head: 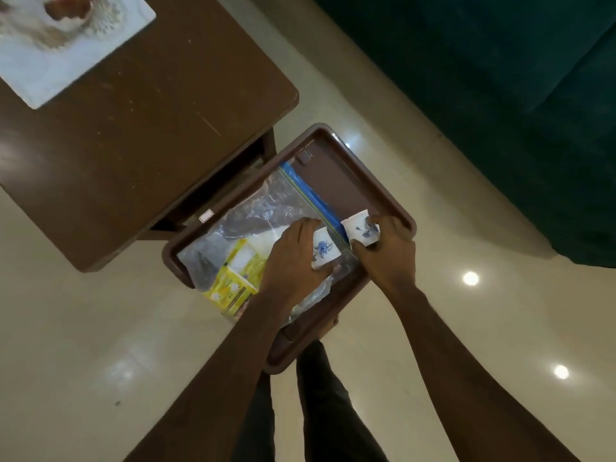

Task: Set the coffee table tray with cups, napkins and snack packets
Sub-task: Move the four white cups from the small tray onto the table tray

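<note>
A brown plastic tray (336,181) lies below me, beside the corner of the coffee table (140,128). On it rests a clear zip bag (253,211) with a blue seal strip, holding yellow snack packets (233,278) and something white. My left hand (293,261) grips a small white cup with a blue flower (323,250), lying on its side over the bag. My right hand (386,251) holds a second matching cup (358,230), tilted, near the tray's right rim. The two cups are close together but apart.
A white patterned mat (50,51) with a brown and white object lies on the far left of the table. A dark green sofa (500,95) fills the upper right. Glossy cream floor tiles (100,328) surround the tray. My legs show under the tray.
</note>
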